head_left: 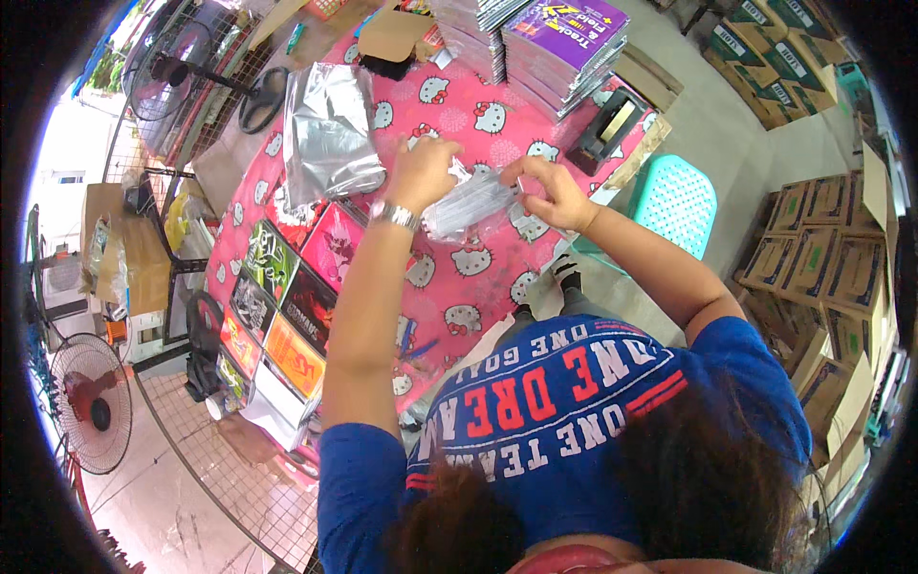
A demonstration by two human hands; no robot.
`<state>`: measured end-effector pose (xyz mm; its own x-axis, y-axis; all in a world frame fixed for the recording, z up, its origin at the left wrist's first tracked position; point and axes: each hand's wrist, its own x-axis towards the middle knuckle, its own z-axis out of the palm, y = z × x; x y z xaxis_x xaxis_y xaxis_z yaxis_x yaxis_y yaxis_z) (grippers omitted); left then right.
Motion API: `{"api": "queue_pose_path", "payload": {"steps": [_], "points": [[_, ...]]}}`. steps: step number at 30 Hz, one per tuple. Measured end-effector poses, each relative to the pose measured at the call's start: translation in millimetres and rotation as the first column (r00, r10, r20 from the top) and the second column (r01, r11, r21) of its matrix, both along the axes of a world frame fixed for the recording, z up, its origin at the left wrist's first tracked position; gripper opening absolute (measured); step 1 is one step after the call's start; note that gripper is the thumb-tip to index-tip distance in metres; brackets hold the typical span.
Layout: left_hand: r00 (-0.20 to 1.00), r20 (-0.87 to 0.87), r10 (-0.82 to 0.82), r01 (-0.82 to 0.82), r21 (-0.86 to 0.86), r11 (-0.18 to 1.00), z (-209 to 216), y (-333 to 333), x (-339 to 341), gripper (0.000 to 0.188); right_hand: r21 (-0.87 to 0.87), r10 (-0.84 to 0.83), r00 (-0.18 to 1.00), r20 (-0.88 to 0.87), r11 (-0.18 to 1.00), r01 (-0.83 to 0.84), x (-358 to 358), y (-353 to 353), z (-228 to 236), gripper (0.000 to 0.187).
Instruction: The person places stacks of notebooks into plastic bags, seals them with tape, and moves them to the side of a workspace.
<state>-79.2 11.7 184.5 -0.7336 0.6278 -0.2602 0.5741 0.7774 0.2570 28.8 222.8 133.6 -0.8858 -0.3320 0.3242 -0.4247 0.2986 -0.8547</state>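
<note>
Between my hands, a clear plastic bag lies low over the pink table cover; whether anything is inside is hard to tell. My right hand pinches its right end between thumb and forefinger. At its upper left edge is my left hand, fingers curled down and closed on the plastic, fingertips partly hidden. Left of that hand rests a stack of flat clear plastic bags. Below the stack, notebooks with colourful covers are laid in rows.
A pink cartoon-cat cover spreads across the table. Tall piles of purple-covered books stand at its far side, beside a black tape dispenser. A turquoise stool is at the right. Cartons are stacked farther right; fans stand left.
</note>
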Motion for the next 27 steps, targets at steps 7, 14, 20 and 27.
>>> {"api": "queue_pose_path", "payload": {"steps": [7, 14, 20, 27], "points": [[0.788, -0.606, -0.109, 0.335, 0.274, 0.902, 38.6, 10.2, -5.5, 0.014, 0.174, 0.105, 0.994, -0.015, 0.98, -0.101, 1.3, -0.8, -8.0, 0.043], [0.766, 0.334, 0.549, -0.587, 0.712, 0.385, -55.3, -92.4, 108.2, 0.038, 0.437, 0.285, 0.953, -0.107, 0.874, -0.212, -18.2, -10.1, 4.9, 0.052], [0.85, -0.449, 0.274, -0.103, 0.37, 0.923, -23.3, -25.6, 136.5, 0.031, 0.253, 0.336, 0.935, 0.117, 0.9, -0.355, -24.2, -3.0, -13.6, 0.059], [0.76, 0.014, 0.65, -0.302, 0.893, 0.334, -28.5, -45.2, 145.0, 0.021, 0.522, 0.421, 0.906, -0.036, 0.781, -0.342, -20.3, -0.7, -1.3, 0.063]]}}
